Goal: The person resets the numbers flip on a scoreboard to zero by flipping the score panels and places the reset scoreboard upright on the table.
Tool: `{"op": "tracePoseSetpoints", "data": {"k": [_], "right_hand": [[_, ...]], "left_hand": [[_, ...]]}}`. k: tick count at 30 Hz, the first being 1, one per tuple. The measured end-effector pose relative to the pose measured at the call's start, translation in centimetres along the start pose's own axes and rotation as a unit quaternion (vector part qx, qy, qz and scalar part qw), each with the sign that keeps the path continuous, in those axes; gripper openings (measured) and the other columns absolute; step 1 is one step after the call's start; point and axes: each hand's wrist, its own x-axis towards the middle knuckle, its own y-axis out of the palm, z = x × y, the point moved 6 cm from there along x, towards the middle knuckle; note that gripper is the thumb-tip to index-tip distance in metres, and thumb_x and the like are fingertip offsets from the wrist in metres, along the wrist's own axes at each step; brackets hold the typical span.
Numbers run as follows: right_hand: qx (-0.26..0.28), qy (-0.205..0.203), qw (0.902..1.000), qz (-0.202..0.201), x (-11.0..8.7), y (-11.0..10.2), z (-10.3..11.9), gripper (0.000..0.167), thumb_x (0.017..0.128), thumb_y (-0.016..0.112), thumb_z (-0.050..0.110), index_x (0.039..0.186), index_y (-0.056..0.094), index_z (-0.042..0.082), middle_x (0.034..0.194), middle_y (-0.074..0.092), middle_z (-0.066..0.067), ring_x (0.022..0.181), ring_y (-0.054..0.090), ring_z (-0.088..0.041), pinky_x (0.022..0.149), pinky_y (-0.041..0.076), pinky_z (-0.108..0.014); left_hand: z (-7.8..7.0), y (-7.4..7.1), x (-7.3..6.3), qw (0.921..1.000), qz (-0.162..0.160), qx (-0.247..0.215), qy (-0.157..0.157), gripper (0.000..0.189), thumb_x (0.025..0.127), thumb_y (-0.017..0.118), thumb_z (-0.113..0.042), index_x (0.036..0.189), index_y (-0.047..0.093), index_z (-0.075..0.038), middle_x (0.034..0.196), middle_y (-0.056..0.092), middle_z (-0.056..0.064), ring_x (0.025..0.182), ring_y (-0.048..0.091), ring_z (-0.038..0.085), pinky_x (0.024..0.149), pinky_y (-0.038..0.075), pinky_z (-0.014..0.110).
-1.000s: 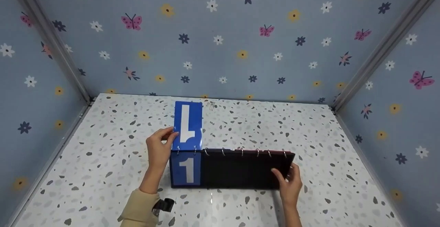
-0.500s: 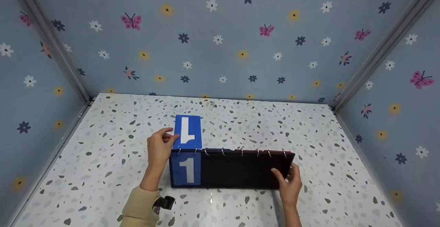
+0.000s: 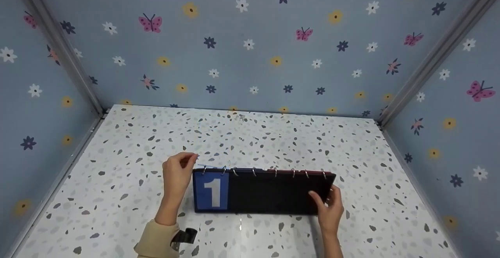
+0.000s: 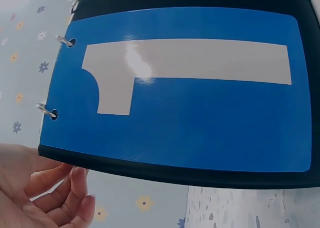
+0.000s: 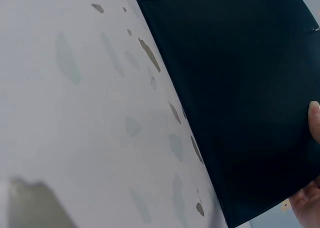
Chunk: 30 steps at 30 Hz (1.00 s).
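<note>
A black flip scoreboard [image 3: 269,195] stands on its long edge, tilted, with metal rings along its top. At its left end hangs a blue number card [image 4: 215,123] with a white 1. My left hand [image 3: 175,172] is at the top left corner, thumb and index tips close together above the top edge; in the left wrist view its other fingers are loosely curled, holding nothing visible. The thin blue edge of a flipped card [image 3: 207,167] shows behind the rings, the rest hidden by the board. My right hand [image 3: 330,209] grips the right end, thumb in front, fingers behind.
A white speckled tabletop [image 3: 129,164] lies underneath. Blue flowered panels [image 3: 250,66] with metal corner posts [image 3: 425,47] enclose it at the back and both sides. Dark red edges [image 3: 299,171] show behind the board's right half.
The raised blue card beyond the top edge has tipped back and dropped behind the board. My left hand has shifted slightly left, away from it. The right hand and board have stayed put.
</note>
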Motion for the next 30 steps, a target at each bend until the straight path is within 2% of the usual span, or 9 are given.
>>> {"op": "tracePoseSetpoints", "data": {"k": [5, 10, 13, 18, 22, 30], "right_hand": [[-0.016, 0.003, 0.9999, 0.0, 0.0, 0.0, -0.1, 0.049, 0.068, 0.078, 0.019, 0.11, 0.054, 0.018, 0.086, 0.062, 0.002, 0.07, 0.058, -0.01, 0.058, 0.045, -0.018], [-0.018, 0.013, 0.9997, 0.001, 0.0, 0.0, -0.3, 0.048, 0.068, 0.077, 0.022, 0.11, 0.054, 0.021, 0.086, 0.062, 0.005, 0.069, 0.058, -0.009, 0.058, 0.045, -0.018], [-0.012, 0.007, 0.9999, 0.001, 0.1, 0.0, -0.4, 0.048, 0.069, 0.077, 0.021, 0.11, 0.054, 0.023, 0.085, 0.061, 0.006, 0.069, 0.058, -0.01, 0.058, 0.045, -0.018], [0.0, -0.004, 1.0, 0.0, 0.0, 0.0, -0.3, 0.05, 0.068, 0.077, 0.017, 0.112, 0.054, 0.025, 0.086, 0.062, 0.005, 0.069, 0.058, -0.011, 0.058, 0.045, -0.019], [-0.004, 0.004, 1.0, 0.001, 0.0, 0.0, -0.3, 0.049, 0.069, 0.077, 0.02, 0.112, 0.053, 0.025, 0.088, 0.062, 0.004, 0.071, 0.058, -0.01, 0.059, 0.045, -0.018], [-0.02, 0.023, 0.9995, -0.001, 0.0, 0.1, -0.5, 0.047, 0.069, 0.076, 0.025, 0.11, 0.053, 0.025, 0.089, 0.061, 0.007, 0.073, 0.058, -0.009, 0.06, 0.045, -0.018]], "left_hand": [[-0.3, -0.8, -1.3, 0.9994, -0.032, 0.004, 0.014, 0.01, 0.081, 0.065, -0.008, 0.084, 0.068, 0.001, 0.073, 0.064, 0.009, 0.061, 0.057, 0.018, 0.057, 0.044, 0.028], [-1.0, -1.7, -2.9, 0.9961, -0.076, -0.012, 0.044, 0.008, 0.079, 0.067, -0.005, 0.084, 0.067, 0.001, 0.073, 0.064, 0.007, 0.061, 0.055, 0.016, 0.057, 0.043, 0.031], [-1.1, -2.0, -4.0, 0.9936, -0.098, -0.022, 0.051, 0.008, 0.078, 0.067, -0.004, 0.084, 0.067, 0.001, 0.073, 0.062, 0.007, 0.062, 0.054, 0.015, 0.057, 0.044, 0.03], [-0.7, -1.9, -5.9, 0.9915, -0.121, -0.036, 0.031, 0.012, 0.078, 0.068, -0.005, 0.088, 0.065, 0.002, 0.077, 0.061, 0.007, 0.067, 0.055, 0.013, 0.059, 0.043, 0.023], [-0.1, -1.5, -7.2, 0.9912, -0.125, -0.043, 0.005, 0.016, 0.077, 0.068, -0.006, 0.09, 0.063, 0.002, 0.082, 0.061, 0.007, 0.073, 0.057, 0.013, 0.062, 0.044, 0.022], [1.2, 0.1, -9.0, 0.9922, -0.11, -0.056, -0.019, 0.023, 0.075, 0.07, -0.003, 0.094, 0.061, 0.004, 0.087, 0.06, 0.012, 0.079, 0.06, 0.021, 0.066, 0.047, 0.036]]}}
